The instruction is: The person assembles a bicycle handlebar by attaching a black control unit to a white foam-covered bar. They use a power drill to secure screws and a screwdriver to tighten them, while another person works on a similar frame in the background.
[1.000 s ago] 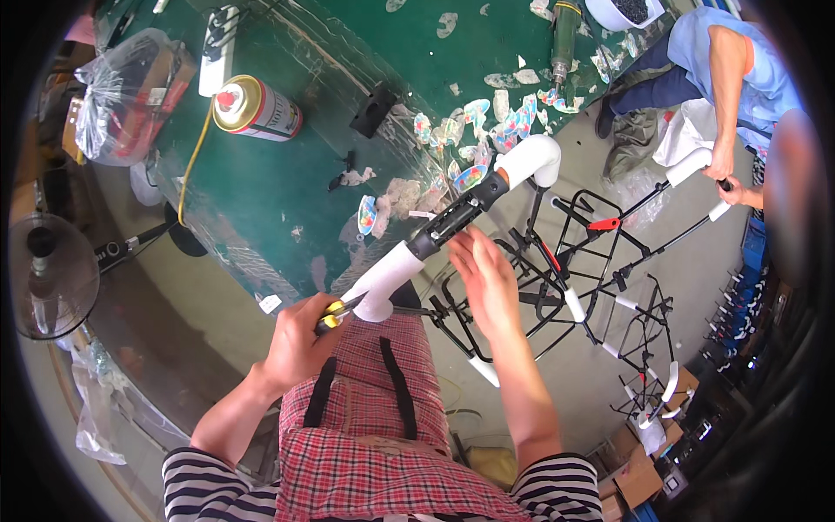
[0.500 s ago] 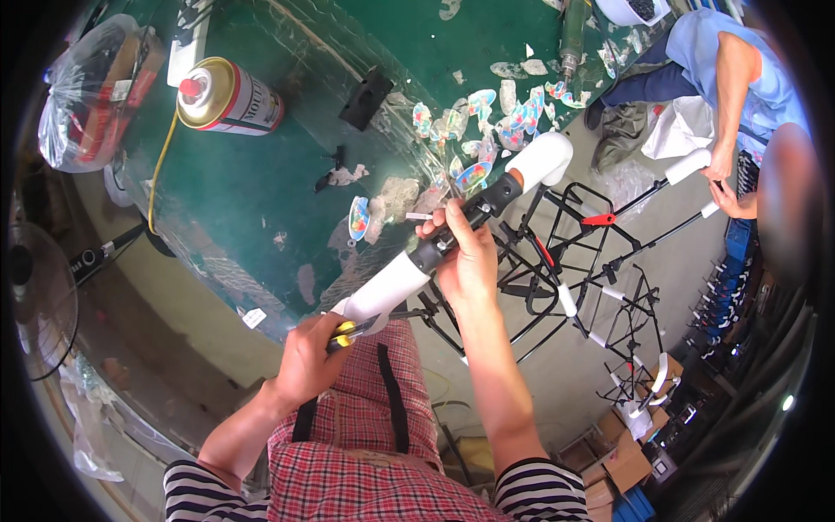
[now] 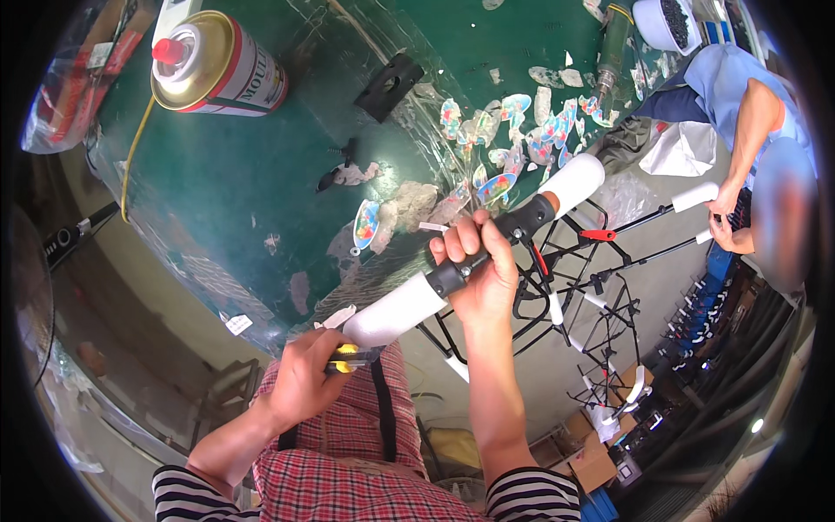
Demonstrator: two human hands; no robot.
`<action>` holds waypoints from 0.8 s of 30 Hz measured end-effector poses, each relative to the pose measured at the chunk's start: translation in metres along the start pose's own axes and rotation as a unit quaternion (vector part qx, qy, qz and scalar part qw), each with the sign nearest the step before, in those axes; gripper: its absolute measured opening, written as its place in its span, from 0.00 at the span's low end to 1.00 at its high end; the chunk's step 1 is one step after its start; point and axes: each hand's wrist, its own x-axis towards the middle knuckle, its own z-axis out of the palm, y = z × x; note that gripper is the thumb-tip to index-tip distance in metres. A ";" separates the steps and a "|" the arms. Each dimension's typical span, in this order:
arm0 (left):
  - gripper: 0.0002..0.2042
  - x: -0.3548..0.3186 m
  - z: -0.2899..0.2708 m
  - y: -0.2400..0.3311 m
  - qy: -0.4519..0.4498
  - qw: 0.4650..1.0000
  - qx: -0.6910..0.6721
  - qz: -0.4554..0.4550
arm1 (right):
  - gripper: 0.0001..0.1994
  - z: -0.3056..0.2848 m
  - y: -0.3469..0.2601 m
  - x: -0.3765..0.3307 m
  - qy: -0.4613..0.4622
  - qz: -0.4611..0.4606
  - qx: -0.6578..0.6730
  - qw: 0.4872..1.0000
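My left hand (image 3: 304,376) is closed around a yellow-and-black utility knife (image 3: 346,358). Its blade points right, just below the lower end of a white foam grip (image 3: 396,311). That grip covers one end of a black handlebar (image 3: 532,217), which slants up to the right. My right hand (image 3: 489,283) wraps round the bar's middle, fingers curled over it. A second white foam grip (image 3: 574,184) covers the far end. Beside the near foam end shows a pale sliver (image 3: 336,317); whether it is attached, I cannot tell.
On the green table (image 3: 217,200) stand a can with a red cap (image 3: 228,68), a black block (image 3: 389,87), a power driver (image 3: 614,48) and scattered stickers (image 3: 497,187). Black frames (image 3: 600,278) with white grips fill the floor at right. A co-worker's hands (image 3: 726,213) hold another frame.
The knife blade has moved from across the lower foam end to just below it. My right hand's fingers have curled further over the bar. The whole view has shifted somewhat.
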 end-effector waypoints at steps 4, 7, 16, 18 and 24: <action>0.15 0.000 -0.004 0.003 -0.027 0.999 -0.025 -0.040 | 0.09 -0.011 -0.006 0.011 -0.139 0.067 0.059 0.986; 0.15 0.003 -0.008 0.001 -0.028 0.999 -0.026 -0.031 | 0.15 0.005 -0.003 0.008 -0.042 0.036 -0.013 0.998; 0.08 0.058 -0.022 0.038 0.005 0.996 -0.086 -0.008 | 0.19 0.011 -0.015 -0.014 0.076 -0.023 -0.125 0.989; 0.10 0.089 -0.017 0.044 0.030 0.997 -0.064 0.041 | 0.20 0.015 -0.016 -0.014 0.065 -0.017 -0.112 0.991; 0.18 0.151 0.001 0.064 -0.077 0.996 -0.038 0.000 | 0.26 0.009 -0.017 -0.017 -0.012 0.008 -0.027 1.000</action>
